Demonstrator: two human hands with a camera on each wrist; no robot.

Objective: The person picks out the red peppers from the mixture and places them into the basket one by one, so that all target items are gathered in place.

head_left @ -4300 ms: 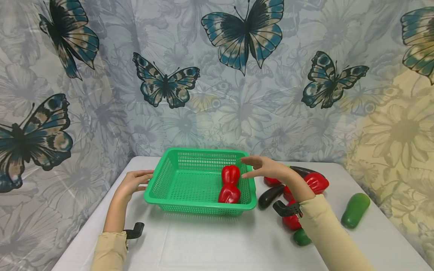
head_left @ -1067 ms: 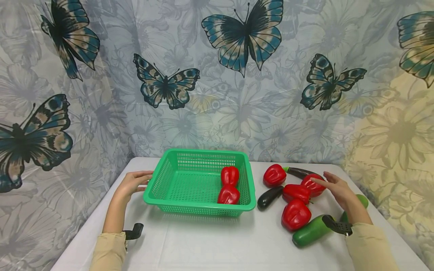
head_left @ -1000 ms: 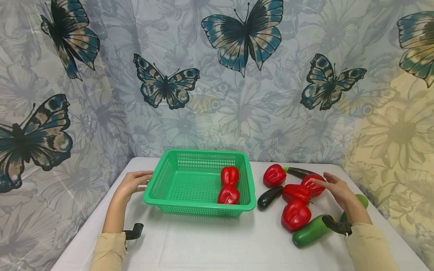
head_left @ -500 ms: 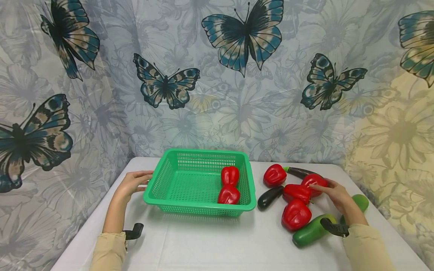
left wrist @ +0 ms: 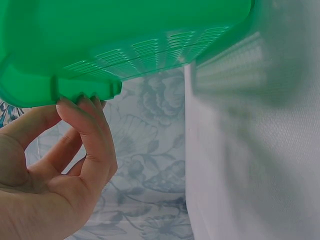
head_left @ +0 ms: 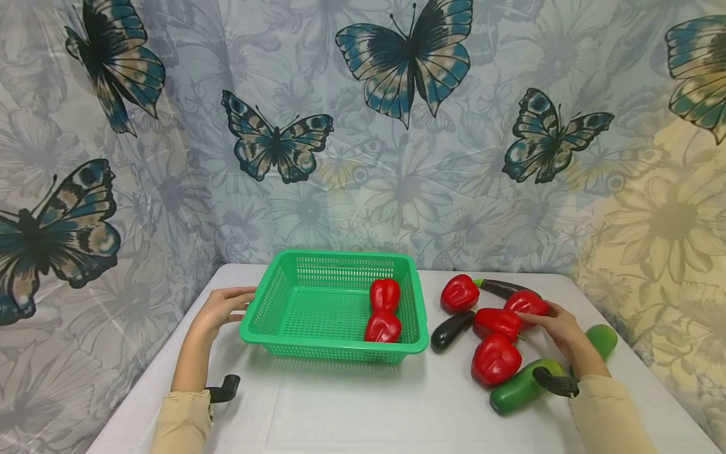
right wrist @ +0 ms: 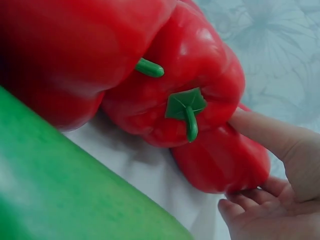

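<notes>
At the left end of the green plastic basket (head_left: 320, 309), my left hand (head_left: 220, 309) holds the rim; the left wrist view shows its bent fingers and thumb at the lip (left wrist: 87, 87). Two red bell peppers (head_left: 383, 325) lie inside the basket, on its right. To the right, my right hand (head_left: 563, 331) grips another red bell pepper (head_left: 526, 301) on the table. In the right wrist view its thumb lies on one side of that pepper (right wrist: 222, 162) and its fingers on the other. A nearer bell pepper (right wrist: 200, 65) partly hides the grasp.
Around the right hand lie more red bell peppers (head_left: 495, 360), a short eggplant (head_left: 450, 331), a long eggplant (head_left: 501, 289) and a cucumber-like green vegetable (head_left: 523, 386). Another green vegetable (head_left: 601, 340) sits partly behind the right forearm. A patterned cloth (head_left: 363, 208) hangs behind the white table (head_left: 340, 403).
My right hand has come from beside the basket to the rightmost red bell pepper, then lowered and closed round it. The left hand and the basket stay in place.
</notes>
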